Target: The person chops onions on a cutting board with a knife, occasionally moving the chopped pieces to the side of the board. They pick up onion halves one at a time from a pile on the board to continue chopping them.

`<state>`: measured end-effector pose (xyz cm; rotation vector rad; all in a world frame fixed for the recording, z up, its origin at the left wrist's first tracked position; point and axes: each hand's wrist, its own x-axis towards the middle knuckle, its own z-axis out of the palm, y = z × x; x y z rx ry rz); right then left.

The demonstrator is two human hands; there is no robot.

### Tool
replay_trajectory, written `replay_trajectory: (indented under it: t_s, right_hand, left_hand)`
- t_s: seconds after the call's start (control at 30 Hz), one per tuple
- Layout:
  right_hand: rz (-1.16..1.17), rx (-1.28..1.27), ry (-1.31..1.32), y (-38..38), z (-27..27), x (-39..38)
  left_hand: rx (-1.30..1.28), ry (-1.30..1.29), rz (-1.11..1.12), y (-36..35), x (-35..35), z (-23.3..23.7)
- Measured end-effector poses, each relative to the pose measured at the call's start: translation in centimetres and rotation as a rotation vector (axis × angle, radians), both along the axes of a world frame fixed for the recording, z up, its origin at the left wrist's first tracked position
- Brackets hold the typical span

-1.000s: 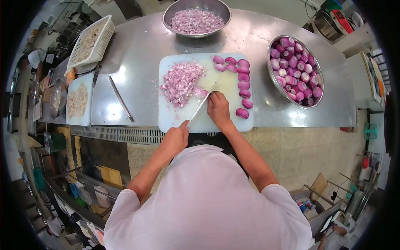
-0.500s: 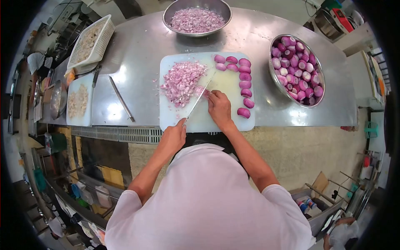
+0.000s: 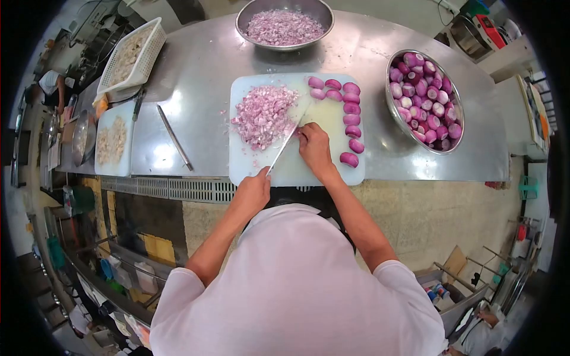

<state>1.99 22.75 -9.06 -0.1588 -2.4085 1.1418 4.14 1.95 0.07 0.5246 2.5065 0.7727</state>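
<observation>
Change since earlier: knife [image 3: 285, 148] blade now reaches a little further up the board, with its tip at the edge of the chopped pile; right hand [image 3: 314, 148] has shifted slightly up with it.
Knife: slants from lower left to upper right across the middle of the cutting board [image 3: 332, 169], at frame centre.
Left hand [image 3: 252, 191]: fist wrapped round the knife handle, just off the near edge of the board.
Right hand: fingers curled down onto the board, touching the right side of the blade; the piece beneath them is hidden.
Chopped pile [image 3: 264, 113]: pink-white diced onion, on the left half of the board.
Halved onions [image 3: 351, 118]: purple, in a curved row along the board's top and right edge, just beside the right hand.
Right bowl [image 3: 409, 141]: steel, full of peeled purple onions, right of the board.
Far bowl [image 3: 284, 47]: steel, holds diced onion, top centre.
Steel table [image 3: 202, 77]: carries everything.
Long steel tool [image 3: 174, 137]: lies slantwise, left of the board.
Small board [image 3: 110, 169]: pale chopped matter on it, far left.
White basket [image 3: 155, 44]: upper left, pale contents.
</observation>
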Motion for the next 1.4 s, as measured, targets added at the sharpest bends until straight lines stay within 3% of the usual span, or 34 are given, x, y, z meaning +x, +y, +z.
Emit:
replay_trajectory:
  t_s: [0.23,0.4,1.0,1.07,1.17,1.33,1.4]
  right_hand:
    - [0.005,-0.008,0.018,0.3,0.6,-0.3]
    - [0.009,-0.016,-0.001,0.6,0.0,0.3]
    - [0.004,-0.032,0.010,0.3,0.0,0.3]
    - [0.025,-0.015,0.002,0.8,-0.3,0.3]
    - [0.024,0.096,0.096,1.3,-0.5,0.0]
    - [0.054,0.154,-0.026,1.7,0.0,0.6]
    - [0.064,0.138,-0.052,1.4,0.2,0.0]
  left_hand:
    - [0.069,0.058,0.008,0.1,0.2,-1.0]
    - [0.058,-0.026,0.012,0.8,0.2,0.6]
    - [0.043,-0.086,0.044,1.0,0.1,-1.1]
    - [0.007,-0.114,0.081,1.5,-0.3,1.0]
    - [0.000,-0.018,0.092,0.4,0.4,-0.5]
    - [-0.014,-0.063,0.068,0.2,0.1,1.5]
    - [0.008,-0.026,0.056,-0.3,0.6,-0.8]
